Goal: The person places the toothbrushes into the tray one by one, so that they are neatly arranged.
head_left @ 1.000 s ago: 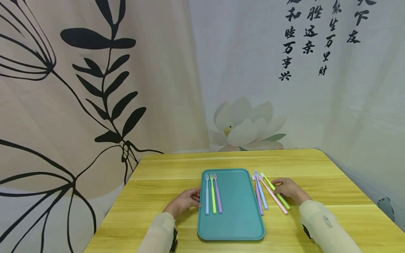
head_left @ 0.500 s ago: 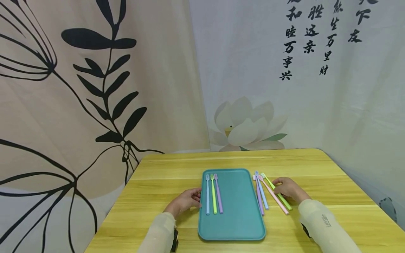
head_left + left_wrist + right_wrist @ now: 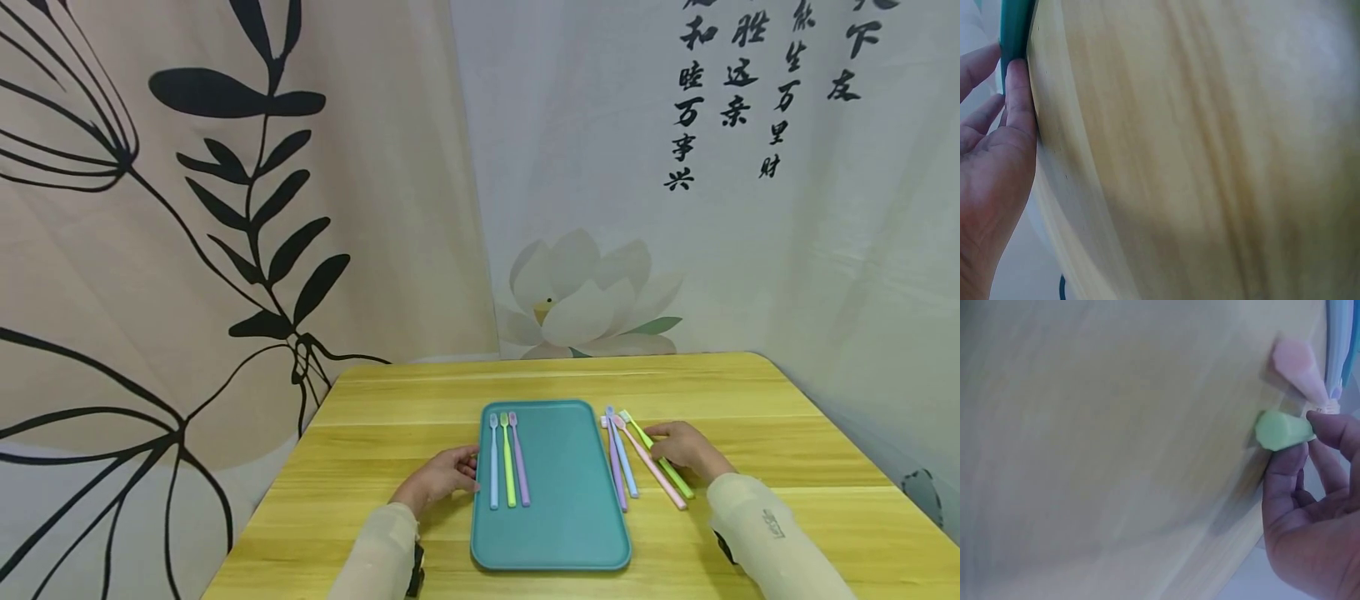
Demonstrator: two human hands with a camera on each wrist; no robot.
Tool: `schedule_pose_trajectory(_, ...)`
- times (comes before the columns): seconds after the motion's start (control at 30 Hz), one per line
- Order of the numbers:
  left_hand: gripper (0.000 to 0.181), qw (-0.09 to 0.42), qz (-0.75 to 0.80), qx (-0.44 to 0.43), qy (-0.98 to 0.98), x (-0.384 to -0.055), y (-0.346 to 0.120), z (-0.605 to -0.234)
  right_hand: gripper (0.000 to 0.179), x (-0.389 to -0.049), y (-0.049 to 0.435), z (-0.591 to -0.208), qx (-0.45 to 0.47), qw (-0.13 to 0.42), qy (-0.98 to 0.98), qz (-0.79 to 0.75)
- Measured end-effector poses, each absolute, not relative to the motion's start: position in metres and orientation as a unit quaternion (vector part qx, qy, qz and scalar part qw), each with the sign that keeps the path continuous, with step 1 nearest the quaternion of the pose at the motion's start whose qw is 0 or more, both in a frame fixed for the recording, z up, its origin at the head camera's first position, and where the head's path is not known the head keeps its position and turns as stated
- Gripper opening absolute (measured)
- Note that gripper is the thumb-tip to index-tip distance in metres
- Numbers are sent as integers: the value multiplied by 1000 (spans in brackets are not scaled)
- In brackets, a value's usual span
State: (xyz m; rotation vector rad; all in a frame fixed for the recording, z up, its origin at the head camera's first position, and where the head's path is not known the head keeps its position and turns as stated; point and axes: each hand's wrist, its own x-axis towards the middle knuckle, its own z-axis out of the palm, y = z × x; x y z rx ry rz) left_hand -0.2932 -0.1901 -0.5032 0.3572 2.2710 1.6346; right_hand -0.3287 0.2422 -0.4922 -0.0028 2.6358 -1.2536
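A teal tray [image 3: 555, 483] lies on the table, with blue [image 3: 493, 471], yellow-green [image 3: 509, 471] and purple [image 3: 521, 471] toothbrushes side by side near its left edge. My left hand [image 3: 442, 477] holds the left rim of the tray [image 3: 1017, 28] between thumb and fingers. Right of the tray, my right hand [image 3: 688, 448] pinches the handle of a yellow-green toothbrush [image 3: 1275, 431] between thumb and finger, still low over the table. Beside it lie a pink toothbrush [image 3: 660, 475], a blue toothbrush [image 3: 627, 467] and a purple toothbrush [image 3: 616, 471], with their heads bunched together.
The wooden table [image 3: 375, 433] reaches back to a curtain [image 3: 405, 250] printed with plants and writing. The loose toothbrushes lie close along the tray's right edge.
Both hands keep their places and the toothbrushes lie as before. The whole head view has shifted very slightly.
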Motion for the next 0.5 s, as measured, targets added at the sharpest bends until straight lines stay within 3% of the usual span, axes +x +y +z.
schedule_pose_trajectory(0.5,75,159,565,119,801,-293,-190,-503,58,-326,244,-492,4,111,870,-481)
